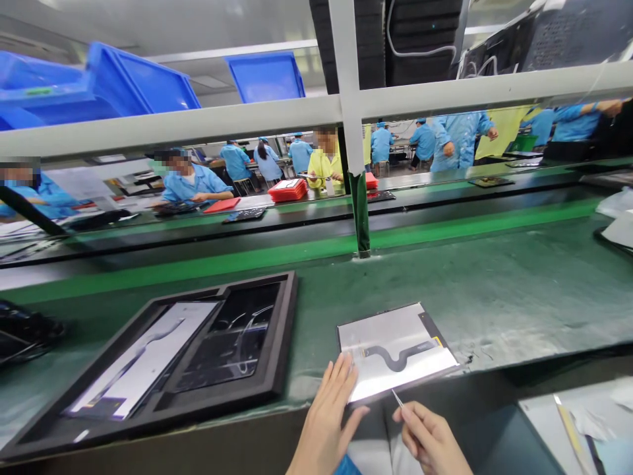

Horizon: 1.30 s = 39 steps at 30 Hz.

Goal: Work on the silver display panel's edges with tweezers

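Note:
An LCD screen panel (378, 335) lies with its silvery back up at the front edge of the green bench. A dark, curved flex cable (395, 363) runs across this back to a yellow-edged connector end. My left hand (329, 412) rests with straight fingers on the panel's left edge, thumb apart. Below the panel's near edge, my right hand (428, 432) pinches thin metal tweezers (397, 398). Their tip is at that edge; whether it touches the panel I cannot tell.
A black foam tray (284, 343) on the left holds a silvery screen panel (163, 343) and a dark glossy one (230, 340). A post (360, 211) stands behind the bench (494, 284). Beyond it are a conveyor line and several co-workers. Blue bins (267, 78) sit overhead.

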{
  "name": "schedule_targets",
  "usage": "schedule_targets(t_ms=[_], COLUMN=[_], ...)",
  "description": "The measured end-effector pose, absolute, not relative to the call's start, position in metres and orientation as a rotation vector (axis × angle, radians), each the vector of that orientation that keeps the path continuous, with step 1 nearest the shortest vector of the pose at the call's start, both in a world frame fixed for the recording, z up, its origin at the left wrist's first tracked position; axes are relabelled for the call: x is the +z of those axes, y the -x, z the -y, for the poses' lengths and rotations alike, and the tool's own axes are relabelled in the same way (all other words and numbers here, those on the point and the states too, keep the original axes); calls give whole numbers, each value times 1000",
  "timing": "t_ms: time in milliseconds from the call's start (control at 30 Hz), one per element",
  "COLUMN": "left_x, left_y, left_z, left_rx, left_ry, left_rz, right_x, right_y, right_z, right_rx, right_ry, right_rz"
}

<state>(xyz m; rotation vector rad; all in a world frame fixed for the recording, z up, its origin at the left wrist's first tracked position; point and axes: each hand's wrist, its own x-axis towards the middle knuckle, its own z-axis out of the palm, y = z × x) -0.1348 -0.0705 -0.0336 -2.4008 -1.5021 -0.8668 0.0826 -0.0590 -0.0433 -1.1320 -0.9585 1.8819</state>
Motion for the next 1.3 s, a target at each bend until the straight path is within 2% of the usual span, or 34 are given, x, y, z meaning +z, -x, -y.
schedule_targets(t_ms=[433, 1067, 1200, 1300], left_x=[-35, -24, 0, 17], left_y=[132, 127, 98, 69], left_z=[70, 63, 49, 33], left_rx=[-905, -957, -1143, -1355], left_ry=[2380, 2360, 2500, 2687], left_rz=[1532, 1504, 1493, 1675], right_x=[-41, -27, -25, -22], right_y=[-85, -109, -110, -113], right_z=[59, 50, 48, 48], right_rx=[1918, 1715, 1637, 1573], right_ry=[1130, 1188, 1151, 1122], right_rz=[858, 911, 947, 985])
